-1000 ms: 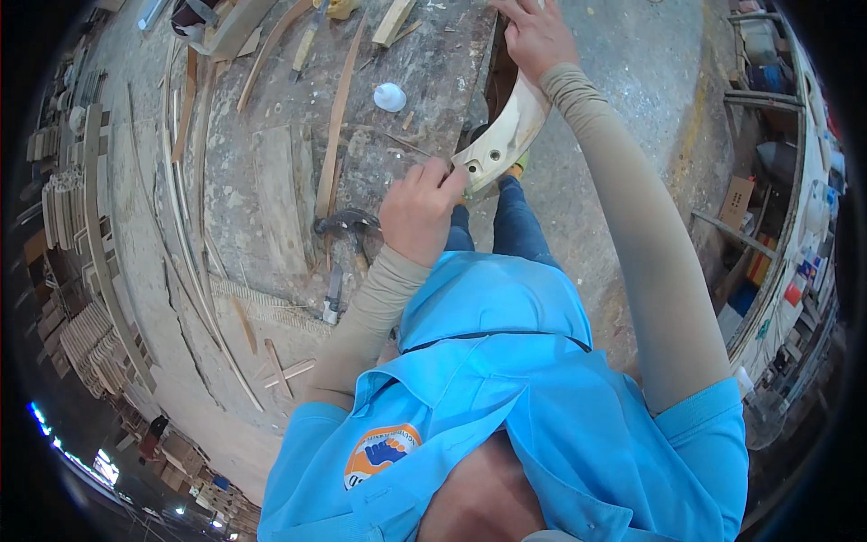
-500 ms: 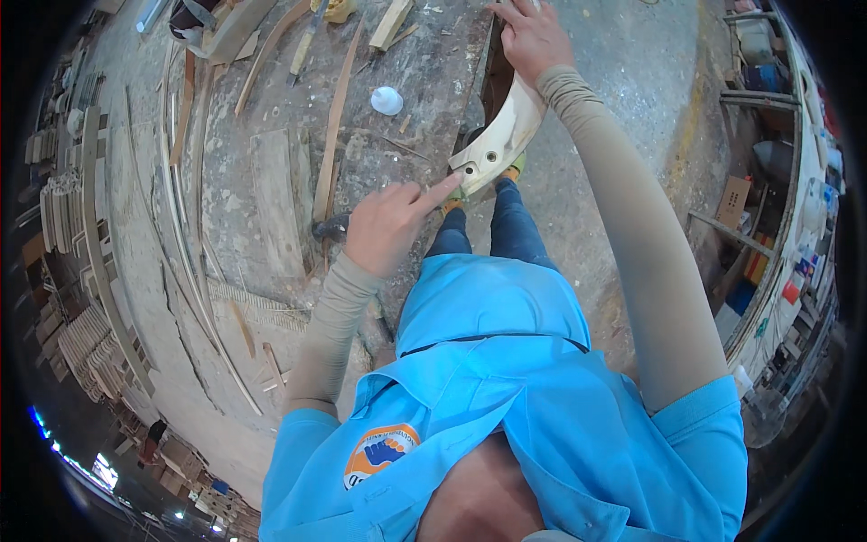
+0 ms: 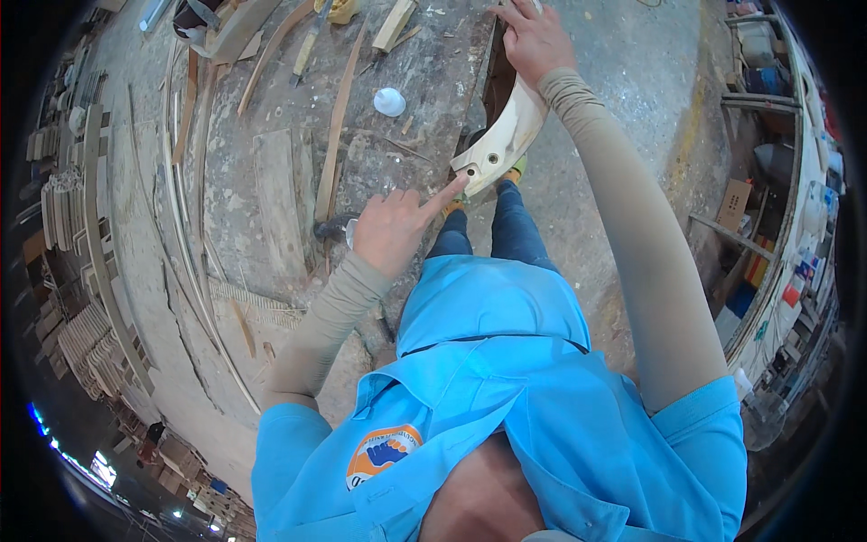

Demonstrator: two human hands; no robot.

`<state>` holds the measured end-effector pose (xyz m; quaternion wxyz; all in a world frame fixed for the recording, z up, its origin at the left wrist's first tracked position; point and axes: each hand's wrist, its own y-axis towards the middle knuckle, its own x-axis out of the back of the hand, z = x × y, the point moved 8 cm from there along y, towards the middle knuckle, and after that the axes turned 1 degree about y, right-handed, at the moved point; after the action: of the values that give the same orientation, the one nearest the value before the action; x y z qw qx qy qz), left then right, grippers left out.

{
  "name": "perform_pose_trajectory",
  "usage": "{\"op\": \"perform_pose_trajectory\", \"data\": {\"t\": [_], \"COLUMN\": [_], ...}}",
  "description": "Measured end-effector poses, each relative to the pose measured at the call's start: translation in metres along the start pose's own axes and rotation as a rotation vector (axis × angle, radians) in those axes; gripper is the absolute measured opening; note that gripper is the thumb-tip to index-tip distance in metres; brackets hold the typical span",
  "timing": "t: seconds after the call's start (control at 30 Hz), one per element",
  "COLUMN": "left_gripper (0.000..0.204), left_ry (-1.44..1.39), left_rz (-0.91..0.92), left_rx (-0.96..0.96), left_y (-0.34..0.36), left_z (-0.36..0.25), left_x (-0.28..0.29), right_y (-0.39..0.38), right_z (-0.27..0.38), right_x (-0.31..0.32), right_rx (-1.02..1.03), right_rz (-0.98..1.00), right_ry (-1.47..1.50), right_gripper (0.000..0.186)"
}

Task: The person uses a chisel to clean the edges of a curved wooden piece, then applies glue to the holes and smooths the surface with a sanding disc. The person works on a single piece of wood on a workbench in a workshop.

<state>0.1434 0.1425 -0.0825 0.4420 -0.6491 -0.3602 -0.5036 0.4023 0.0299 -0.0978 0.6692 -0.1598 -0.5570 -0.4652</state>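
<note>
A pale, curved wooden piece (image 3: 517, 126) with two dark round holes near its near end lies along the right edge of the worktable. My right hand (image 3: 536, 43) is closed on its far end. My left hand (image 3: 388, 230) stretches its index finger to the near end, with the tip touching or very close beside the lower hole. The other left fingers are curled, and a small whitish thing (image 3: 350, 233) shows at that hand's outer side; I cannot make out what it is. Next to it lies a dark hammer-like head (image 3: 331, 228).
On the stained worktable (image 3: 424, 81) are a white rounded cap or bottle (image 3: 389, 101), thin wooden strips (image 3: 339, 126), a wood block (image 3: 395, 24) and a chisel-like tool (image 3: 305, 54). Shelves with containers (image 3: 759, 99) stand at the right; stacked wooden parts (image 3: 63, 212) line the left.
My left hand has shifted slightly right, its index finger still at the holed end. The whitish thing beside that hand has come into view. My right hand keeps its hold.
</note>
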Motion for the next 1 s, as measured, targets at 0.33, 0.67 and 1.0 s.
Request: {"op": "perform_pose_trajectory", "data": {"t": [0.33, 0.67, 1.0], "left_gripper": [0.082, 0.083, 0.088], "left_ry": [0.025, 0.041, 0.040], "left_rz": [-0.079, -0.045, -0.026], "left_rx": [-0.039, -0.011, -0.024], "left_y": [0.010, 0.009, 0.003], "left_z": [0.000, -0.001, 0.000], "left_x": [0.005, 0.003, 0.000], "right_y": [0.001, 0.000, 0.001], "right_z": [0.002, 0.002, 0.004], "right_x": [0.000, 0.002, 0.002], "right_rx": [-0.012, -0.041, -0.002], "right_rz": [0.021, 0.039, 0.018], "right_ry": [-0.007, -0.029, -0.041], "right_gripper": [0.041, 0.043, 0.041]}}
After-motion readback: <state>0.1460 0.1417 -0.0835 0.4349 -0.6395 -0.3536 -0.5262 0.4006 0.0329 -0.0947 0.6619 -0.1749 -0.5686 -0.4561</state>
